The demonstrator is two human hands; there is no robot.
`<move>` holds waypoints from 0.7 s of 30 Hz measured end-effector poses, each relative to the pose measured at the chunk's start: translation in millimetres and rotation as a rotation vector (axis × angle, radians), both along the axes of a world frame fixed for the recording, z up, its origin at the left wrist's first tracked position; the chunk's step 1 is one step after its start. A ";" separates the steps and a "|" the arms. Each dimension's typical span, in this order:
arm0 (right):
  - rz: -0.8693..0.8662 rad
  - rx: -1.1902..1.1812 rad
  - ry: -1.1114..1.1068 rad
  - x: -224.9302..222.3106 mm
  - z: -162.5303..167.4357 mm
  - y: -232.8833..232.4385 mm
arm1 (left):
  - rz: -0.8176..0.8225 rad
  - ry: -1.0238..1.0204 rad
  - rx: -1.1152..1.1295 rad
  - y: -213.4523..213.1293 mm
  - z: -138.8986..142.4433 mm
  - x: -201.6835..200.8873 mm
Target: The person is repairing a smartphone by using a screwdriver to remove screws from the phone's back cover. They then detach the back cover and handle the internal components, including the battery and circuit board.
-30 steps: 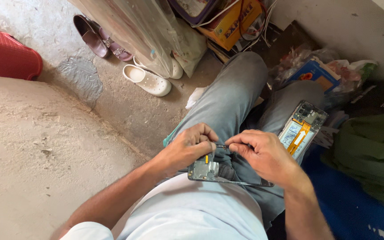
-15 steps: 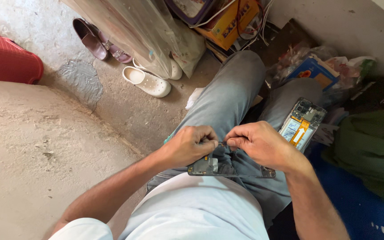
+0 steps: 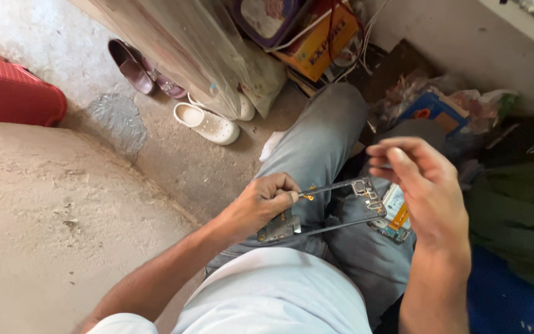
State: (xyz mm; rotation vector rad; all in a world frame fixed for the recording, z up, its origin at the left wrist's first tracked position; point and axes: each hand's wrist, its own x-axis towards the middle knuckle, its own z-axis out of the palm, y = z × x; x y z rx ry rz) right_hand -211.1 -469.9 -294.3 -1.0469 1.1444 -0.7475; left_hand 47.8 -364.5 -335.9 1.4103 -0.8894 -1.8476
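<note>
I sit on the floor in grey jeans. My left hand (image 3: 264, 204) grips a dark, opened phone frame (image 3: 341, 210) over my lap, with a small circuit board at the end near the hand. My right hand (image 3: 424, 192) is lifted above the frame's far end, fingers pinched together. A thin grey tool tip (image 3: 381, 166) shows between thumb and fingers. Under the right hand, another opened phone part (image 3: 395, 218) with a yellow and white inside lies on my knee.
A white clog (image 3: 208, 124) and brown shoes (image 3: 132, 65) lie on the concrete floor ahead. At far left sits a red ribbed object (image 3: 7, 93). A yellow box (image 3: 322, 43), a blue packet (image 3: 434, 111) and green cloth (image 3: 520, 216) crowd the right side.
My right hand has come away from the left and risen to the right. The phone frame, earlier covered by both hands, now shows at full length in the left hand.
</note>
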 end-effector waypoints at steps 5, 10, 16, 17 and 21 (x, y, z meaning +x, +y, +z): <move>-0.087 -0.076 -0.002 10.7 -29.4 46.8 | 0.073 -0.008 -0.002 -5.4 10.0 -5.0; 0.056 -0.369 0.135 38.3 -47.0 77.5 | 0.074 -0.020 0.005 -6.2 19.1 -16.3; 0.015 -0.602 0.330 53.6 -25.5 78.6 | 0.084 -0.048 -0.038 -3.0 29.0 -18.5; 0.012 -0.613 0.321 54.1 -23.8 77.8 | 0.086 -0.030 -0.037 -3.0 29.4 -18.7; 0.012 -0.626 0.341 47.7 -31.6 80.3 | 0.082 -0.007 0.006 -1.7 22.6 -19.6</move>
